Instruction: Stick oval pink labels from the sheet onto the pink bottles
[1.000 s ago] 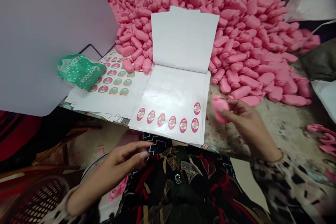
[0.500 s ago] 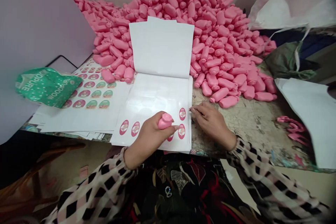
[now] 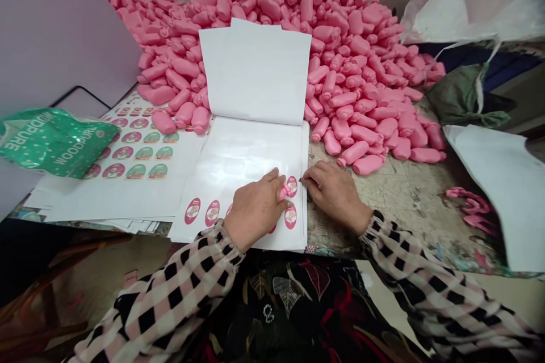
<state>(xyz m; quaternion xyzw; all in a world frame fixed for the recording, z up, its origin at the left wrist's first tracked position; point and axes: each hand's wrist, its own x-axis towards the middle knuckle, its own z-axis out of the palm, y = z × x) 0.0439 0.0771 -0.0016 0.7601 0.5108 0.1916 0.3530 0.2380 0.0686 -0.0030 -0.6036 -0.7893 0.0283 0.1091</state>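
Note:
My left hand is closed around a small pink bottle, mostly hidden by the fingers, over the lower right of a white sticker sheet. Oval pink stickers line the sheet's bottom; one oval sticker lies right beside the bottle, and another is just below. At the sheet's right edge, my right hand pinches a small, dark, pointed thing, too small to name. Its tip is close to the upper sticker.
Behind the sheet rises a large heap of pink bottles. A folded-back white sheet stands against it. Round-sticker sheets and a green plastic bag are at left. Pink scraps and white paper lie at right.
My left hand has turned over and moved right, bringing the bottle beside the upper right sticker. My right hand remains at the sheet's edge, still pinching. The view has shifted slightly.

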